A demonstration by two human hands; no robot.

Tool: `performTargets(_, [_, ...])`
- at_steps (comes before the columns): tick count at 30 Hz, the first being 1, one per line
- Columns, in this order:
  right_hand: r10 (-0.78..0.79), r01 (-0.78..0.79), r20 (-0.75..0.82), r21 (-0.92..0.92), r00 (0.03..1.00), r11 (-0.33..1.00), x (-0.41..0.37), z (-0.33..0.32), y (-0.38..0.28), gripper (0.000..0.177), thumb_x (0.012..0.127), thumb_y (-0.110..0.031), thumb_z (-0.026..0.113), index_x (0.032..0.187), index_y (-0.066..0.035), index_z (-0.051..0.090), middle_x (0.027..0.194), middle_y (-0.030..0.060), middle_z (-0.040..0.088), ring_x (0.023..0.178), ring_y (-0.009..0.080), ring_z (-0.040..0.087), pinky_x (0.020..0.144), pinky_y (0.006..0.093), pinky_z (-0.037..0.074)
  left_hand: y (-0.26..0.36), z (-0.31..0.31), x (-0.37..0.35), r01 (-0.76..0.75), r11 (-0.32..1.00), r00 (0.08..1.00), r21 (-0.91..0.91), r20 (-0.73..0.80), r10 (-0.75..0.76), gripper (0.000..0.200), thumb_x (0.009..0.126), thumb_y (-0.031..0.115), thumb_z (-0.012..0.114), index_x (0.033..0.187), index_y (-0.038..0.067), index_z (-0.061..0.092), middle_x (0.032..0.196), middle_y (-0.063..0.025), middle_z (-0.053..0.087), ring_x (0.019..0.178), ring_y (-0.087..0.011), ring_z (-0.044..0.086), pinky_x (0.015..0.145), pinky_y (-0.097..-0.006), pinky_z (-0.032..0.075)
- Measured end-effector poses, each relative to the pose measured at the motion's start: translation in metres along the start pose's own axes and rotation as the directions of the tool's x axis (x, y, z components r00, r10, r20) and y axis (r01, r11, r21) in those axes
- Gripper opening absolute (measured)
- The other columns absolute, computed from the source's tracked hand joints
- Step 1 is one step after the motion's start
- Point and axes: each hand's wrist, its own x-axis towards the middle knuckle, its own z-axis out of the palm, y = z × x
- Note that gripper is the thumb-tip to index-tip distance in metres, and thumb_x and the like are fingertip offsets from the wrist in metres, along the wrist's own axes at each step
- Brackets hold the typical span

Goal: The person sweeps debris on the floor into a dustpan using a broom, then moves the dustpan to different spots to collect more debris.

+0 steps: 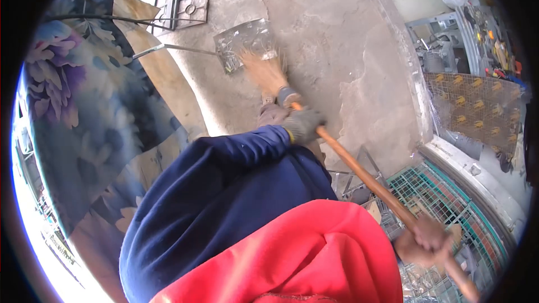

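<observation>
A broom (362, 173) with a long wooden handle runs diagonally from the lower right toward the upper middle. Its straw bristles (265, 72) overlap the near edge of a flat, shiny metal dustpan (230, 50) on the floor; a thin rod extends left from the pan. My left hand (306, 125), in a grey glove, is wrapped round the handle just above the bristles. Farther up the handle, at the lower right, my right hand (428, 238) grips it, slightly blurred. Part of my foot shows beneath the left hand.
Worn concrete floor (370, 101) stretches ahead. Patterned floral fabric (106, 112) hangs at left. A metal grille (191, 0) is at the top. A green wire rack (449, 199) stands lower right, near a cluttered shelf (449, 50) and a patterned brown cloth (477, 109).
</observation>
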Motion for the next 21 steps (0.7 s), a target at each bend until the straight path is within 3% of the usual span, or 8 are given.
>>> performTargets(3, [0.05,-0.064,0.162,0.084,0.986,0.994,0.005,-0.042,-0.116,0.041,0.09,-0.022,0.049,0.054,-0.017,0.03,0.048,-0.0047,0.027,0.045,0.0079,0.028,0.05,0.0243,0.028,0.103,-0.035,0.008,-0.085,0.995,0.996,0.045,-0.01,0.085,0.031,0.075,0.033,0.067,0.098,0.013,0.061,0.093,-0.0088,0.061,0.092,-0.0304,0.059,0.081,-0.0435,0.048])
performTargets(6, [-0.217,0.212,0.084,0.063,0.973,0.975,-0.011,-0.043,-0.146,0.041,0.094,-0.035,0.043,0.058,-0.018,0.034,0.047,-0.0075,0.028,0.04,0.0084,0.03,0.049,0.0266,0.036,0.147,-0.031,0.037,-0.188,0.981,0.978,0.039,-0.082,0.191,0.029,0.078,0.034,0.065,0.096,0.012,0.061,0.093,-0.0092,0.061,0.094,-0.0302,0.058,0.082,-0.0428,0.048])
performTargets(9, [-0.279,0.28,0.023,-0.016,0.96,0.96,-0.017,-0.05,-0.107,0.04,0.095,-0.037,0.042,0.06,-0.018,0.034,0.049,-0.0065,0.03,0.041,0.0096,0.031,0.049,0.0282,0.037,0.127,0.007,0.08,-0.307,0.946,0.934,0.107,-0.158,0.321,0.027,0.079,0.033,0.064,0.095,0.012,0.061,0.094,-0.0086,0.061,0.094,-0.0292,0.058,0.082,-0.0419,0.048])
performTargets(11, [-0.238,0.232,-0.022,-0.151,0.971,0.961,-0.021,-0.055,-0.05,0.042,0.093,-0.026,0.039,0.053,-0.019,0.031,0.047,-0.0054,0.03,0.042,0.009,0.031,0.049,0.0248,0.027,0.091,0.025,0.089,-0.188,0.981,0.962,-0.04,-0.208,0.176,0.025,0.079,0.03,0.065,0.095,0.012,0.061,0.094,-0.0085,0.061,0.096,-0.0283,0.058,0.083,-0.0405,0.047])
performTargets(13, [0.049,-0.039,0.191,-0.058,0.98,0.998,-0.021,-0.093,0.006,0.046,0.095,-0.031,0.038,0.051,-0.02,0.031,0.047,-0.0046,0.031,0.041,0.0097,0.03,0.047,0.0269,0.027,0.03,0.056,0.08,-0.012,1.0,0.998,-0.006,0.068,0.012,0.026,0.076,0.027,0.068,0.097,0.013,0.062,0.104,-0.0086,0.059,0.103,-0.0282,0.056,0.087,-0.0391,0.045])
performTargets(15, [0.128,-0.123,-0.056,0.085,0.99,0.989,-0.022,-0.042,0.037,0.044,0.096,-0.032,0.038,0.054,-0.018,0.034,0.048,-0.0043,0.033,0.04,0.0088,0.03,0.045,0.0264,0.027,0.005,0.053,0.048,0.048,0.999,0.94,-0.019,0.34,-0.039,0.029,0.072,0.025,0.071,0.098,0.013,0.063,0.108,-0.0099,0.057,0.103,-0.0298,0.055,0.088,-0.0391,0.045])
performTargets(18, [0.013,-0.051,0.151,0.252,0.988,0.966,-0.028,-0.098,-0.006,0.039,0.096,-0.03,0.037,0.06,-0.017,0.036,0.05,-0.0049,0.035,0.041,0.0075,0.031,0.045,0.0251,0.03,0.058,0.034,0.01,0.059,0.998,0.989,0.029,0.133,-0.062,0.03,0.071,0.024,0.072,0.096,0.011,0.062,0.105,-0.0118,0.057,0.101,-0.0328,0.054,0.087,-0.0396,0.045])
performTargets(21, [-0.046,0.041,0.038,0.125,0.998,0.991,-0.044,-0.117,-0.107,0.041,0.095,-0.028,0.041,0.056,-0.017,0.034,0.05,-0.0045,0.034,0.042,0.0071,0.031,0.049,0.025,0.032,0.112,0.034,0.005,-0.121,0.99,0.988,-0.072,0.087,0.128,0.029,0.072,0.024,0.072,0.094,0.01,0.061,0.102,-0.0132,0.056,0.099,-0.0344,0.054,0.086,-0.0408,0.045])
